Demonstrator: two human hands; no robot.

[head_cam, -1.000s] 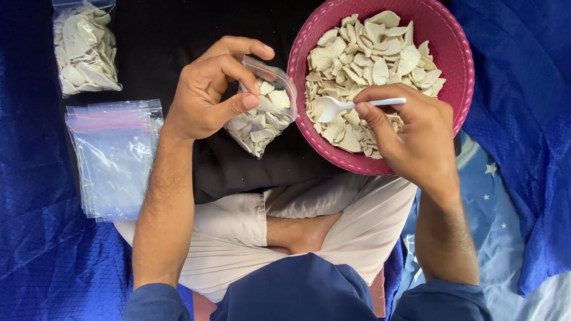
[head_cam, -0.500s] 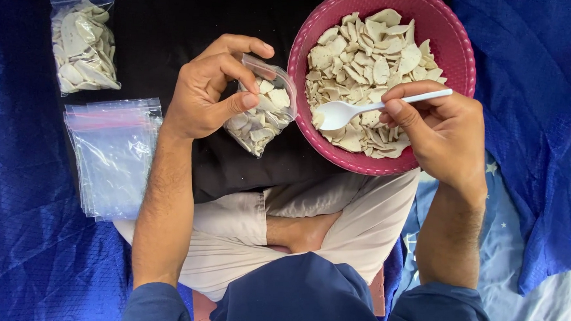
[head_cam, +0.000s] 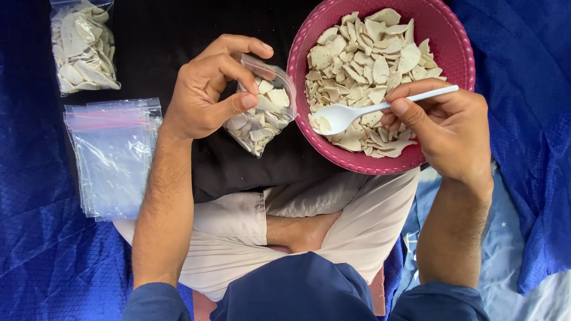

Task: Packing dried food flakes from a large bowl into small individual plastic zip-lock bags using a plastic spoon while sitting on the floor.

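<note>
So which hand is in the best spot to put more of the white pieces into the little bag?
Probably the right hand. It holds the white spoon, whose scoop sits over the pieces in the pink bowl, beside the small bag. The left hand is busy holding that bag's mouth open.

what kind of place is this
Probably a home floor used for hand-packing: the person sits cross-legged on blue cloth, beside a pink bowl of pale chips, a filled bag and empty zip bags.

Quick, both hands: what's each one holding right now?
Left hand: closed on the small clear bag, mouth open.
Right hand: closed on the white spoon.
</note>
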